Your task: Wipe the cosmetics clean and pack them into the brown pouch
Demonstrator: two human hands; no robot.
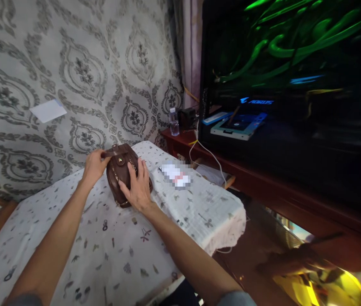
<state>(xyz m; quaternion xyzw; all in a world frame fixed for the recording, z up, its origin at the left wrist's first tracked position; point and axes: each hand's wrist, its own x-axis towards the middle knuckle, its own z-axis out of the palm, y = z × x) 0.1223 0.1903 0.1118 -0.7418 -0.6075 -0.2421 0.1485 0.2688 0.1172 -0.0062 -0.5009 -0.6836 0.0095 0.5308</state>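
A brown leather handbag (116, 180) with gold-coloured hardware and zips rests on the cloth-covered table (110, 263). My left hand (95, 166) is at its upper left, the fingers closed on the bag's strap (112, 154). Against the right side of the bag lies my right hand (139, 187), its fingers spread and touching the leather. A phone (177, 175), its screen blurred out, lies on the cloth to the right of the bag.
Patterned wallpaper rises behind the table, with a white paper (49, 111) on it. To the right, a dark red wooden stand (263, 178) carries a large black screen (295, 114) and a clear bottle (174, 122). A white cable (210, 154) hangs down beside an open drawer (230, 182).
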